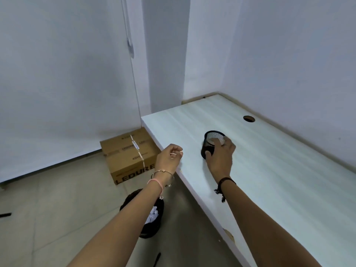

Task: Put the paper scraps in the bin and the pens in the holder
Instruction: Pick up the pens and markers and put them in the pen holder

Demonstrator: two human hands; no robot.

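Two hands work at a white tabletop (269,180): the right hand (221,155) grips the tilted mesh pen holder (212,143), the left hand (169,157) loosely curled beside it, apparently empty. Below the left forearm, the floor bin (148,226) already holds paper scraps (153,214). No pens show in the holder, so that part likely remains.

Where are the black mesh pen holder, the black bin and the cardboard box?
black mesh pen holder (212,140), head view, inner mesh wall.
black bin (152,231), head view, lower outer wall.
brown cardboard box (123,149), head view, top face.

Cardboard box (131,155): "LEDURE" big on front side, "40W" on top; smaller print unreadable.
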